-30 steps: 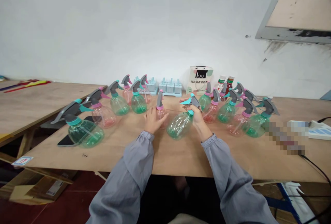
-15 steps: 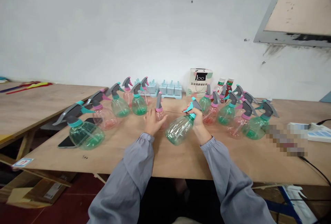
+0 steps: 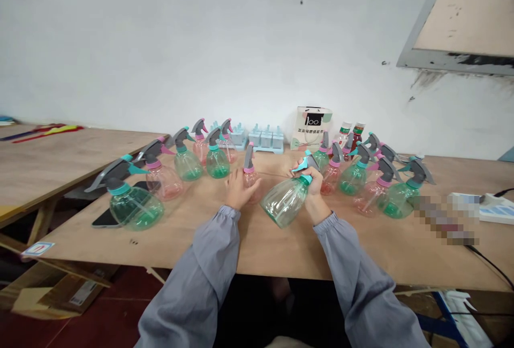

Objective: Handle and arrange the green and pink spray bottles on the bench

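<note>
While the right hand (image 3: pixel 314 179) is closed around the neck and sprayer head of a green spray bottle (image 3: pixel 284 202), the left hand (image 3: pixel 237 190) curves about the body of a pink spray bottle (image 3: pixel 250 179), thumb on one side and fingers on the other; how firmly it presses cannot be told. Green bottle: tilted, base towards the left and near edge, seemingly lifted off the wooden table (image 3: pixel 281 251). Pink bottle: upright on the table, in front of the light-blue moulds (image 3: pixel 266 139). Risks, as judged: the green bottle is held only at its narrow top, so a loosened grip could let the rounded body swing down and knock the pink one just beside it. Squeezing around the sprayer head might also work the lever; whether any liquid is inside is unclear. To the right, a pink-collared bottle (image 3: pixel 331 176) stands near the knuckles; an outward sweep of that hand could topple it into the green-collared bottle (image 3: pixel 352 181) beside it. A sideways push by the left hand might tip the pink bottle.
</note>
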`<state>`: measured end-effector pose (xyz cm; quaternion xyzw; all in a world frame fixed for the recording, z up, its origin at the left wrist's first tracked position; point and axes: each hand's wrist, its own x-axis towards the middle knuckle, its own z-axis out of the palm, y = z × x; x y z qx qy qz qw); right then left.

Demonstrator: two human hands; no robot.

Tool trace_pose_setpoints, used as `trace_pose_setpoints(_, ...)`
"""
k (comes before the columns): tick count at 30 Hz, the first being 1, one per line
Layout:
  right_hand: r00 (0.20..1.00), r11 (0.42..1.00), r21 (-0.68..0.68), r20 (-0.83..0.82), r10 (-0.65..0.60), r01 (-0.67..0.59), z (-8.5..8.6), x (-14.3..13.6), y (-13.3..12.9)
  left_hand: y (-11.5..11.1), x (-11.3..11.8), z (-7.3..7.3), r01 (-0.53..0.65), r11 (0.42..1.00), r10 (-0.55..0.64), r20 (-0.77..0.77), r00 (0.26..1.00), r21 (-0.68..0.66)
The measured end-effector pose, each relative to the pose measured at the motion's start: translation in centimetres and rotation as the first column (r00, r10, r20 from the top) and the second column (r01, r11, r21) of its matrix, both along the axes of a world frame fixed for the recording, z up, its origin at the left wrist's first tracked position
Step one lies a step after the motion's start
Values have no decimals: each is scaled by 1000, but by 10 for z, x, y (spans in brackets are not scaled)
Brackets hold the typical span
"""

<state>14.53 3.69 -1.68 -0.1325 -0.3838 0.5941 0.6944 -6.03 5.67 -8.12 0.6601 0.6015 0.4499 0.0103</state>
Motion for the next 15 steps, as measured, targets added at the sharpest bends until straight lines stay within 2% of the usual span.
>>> trace_pose_setpoints(4,991,999,-30,134,16,-12,0,-5,0,0,0,0,4,1000,-4,3,1000,3)
trace_pose_setpoints(8,995,995,-64,63,-78,82,1,-4,-2,0,-1,1,37,999,-37,11,999,6)
trace_pose_setpoints(10,994,993,-71,72,-85,90,3,-1,-4,0,-1,1,40,999,-40,7,999,-1)
trace_pose_setpoints(13,963,991,-54,251,-102,120,6,6,-10,0,-1,2,30,999,-30,3,1000,-13)
trace_pose_setpoints(15,885,971,9,409,-221,238,7,17,-15,-1,-1,2,24,1000,-24,3,1000,-19)
